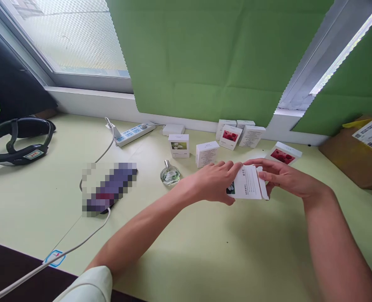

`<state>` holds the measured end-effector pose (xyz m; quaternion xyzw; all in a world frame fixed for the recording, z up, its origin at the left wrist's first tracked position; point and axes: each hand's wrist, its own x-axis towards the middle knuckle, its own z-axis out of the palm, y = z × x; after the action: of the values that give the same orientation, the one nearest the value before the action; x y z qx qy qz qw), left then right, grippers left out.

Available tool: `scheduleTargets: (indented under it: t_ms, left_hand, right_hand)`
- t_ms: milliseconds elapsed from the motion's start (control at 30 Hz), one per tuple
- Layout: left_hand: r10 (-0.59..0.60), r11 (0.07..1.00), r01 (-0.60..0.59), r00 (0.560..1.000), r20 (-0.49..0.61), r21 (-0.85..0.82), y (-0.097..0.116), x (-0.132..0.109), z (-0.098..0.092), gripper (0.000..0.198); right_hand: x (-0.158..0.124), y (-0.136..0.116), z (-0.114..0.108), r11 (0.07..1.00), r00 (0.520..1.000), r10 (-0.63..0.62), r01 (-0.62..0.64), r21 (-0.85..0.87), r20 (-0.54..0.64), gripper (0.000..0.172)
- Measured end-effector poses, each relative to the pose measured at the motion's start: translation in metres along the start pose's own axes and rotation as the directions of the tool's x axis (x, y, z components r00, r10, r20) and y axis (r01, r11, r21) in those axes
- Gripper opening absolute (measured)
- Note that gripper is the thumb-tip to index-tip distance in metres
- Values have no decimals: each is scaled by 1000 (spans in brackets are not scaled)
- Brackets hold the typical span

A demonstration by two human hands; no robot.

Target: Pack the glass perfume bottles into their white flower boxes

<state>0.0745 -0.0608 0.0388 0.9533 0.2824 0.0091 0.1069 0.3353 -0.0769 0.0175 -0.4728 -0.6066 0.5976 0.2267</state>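
Observation:
A white printed perfume box (248, 183) lies sideways in the air between my two hands, its flap end toward the right. My left hand (216, 181) is closed around its left end and partly covers a picture of white flowers. With thumb and fingers, my right hand (283, 178) grips the flap end on the right. Whether anything is inside the box cannot be seen. To the left of my left hand, a glass perfume bottle (170, 174) with a silver cap lies on the table.
White boxes stand behind my hands, among them a white-flower box (179, 146), a text-sided box (206, 154) and a red-rose box (230, 136). Another rose box (283, 154) leans near my right hand. Left are a power strip (134, 133), black headset (19, 141) and white cable (79, 244); right, a cardboard carton (356, 155).

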Motion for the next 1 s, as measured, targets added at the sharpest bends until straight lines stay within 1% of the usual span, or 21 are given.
scheduleTargets:
  t_ms: [100, 233, 333, 433, 567, 700, 833, 1000]
  left_hand:
    - [8, 1000, -9, 1000, -14, -6, -2, 0, 1, 73]
    - [13, 1000, -13, 1000, -16, -6, -3, 0, 1, 74]
    - [12, 1000, -12, 1000, -12, -10, -3, 1, 0, 76]
    - [17, 999, -17, 1000, -22, -39, -3, 1, 0, 85]
    - [36, 991, -42, 998, -47, -124, -5, 2, 0, 98]
    - [32, 979, -34, 999, -12, -199, -9, 2, -1, 100]
    - [26, 973, -15, 999, 43, -231, -12, 2, -2, 100]
    - [-14, 963, 42, 994, 105, -266, -15, 1, -5, 100]
  right_hand:
    - [0, -2, 2, 1000, 1000, 2, -2, 0, -13, 47]
    - [1, -4, 3, 1000, 1000, 4, -4, -26, 11, 50]
    - [2, -2, 3, 999, 1000, -25, 26, -43, 19, 48]
    - [5, 3, 2, 997, 998, -69, 69, -29, 14, 48]
    - [8, 7, 2, 995, 995, -102, 102, 22, -6, 52]
    - [5, -1, 7, 998, 998, -70, 70, 8, 3, 51]
    - [0, -13, 12, 999, 1000, -19, 20, -40, 24, 49]
    - [-3, -22, 18, 995, 998, 49, -46, -91, 29, 51]
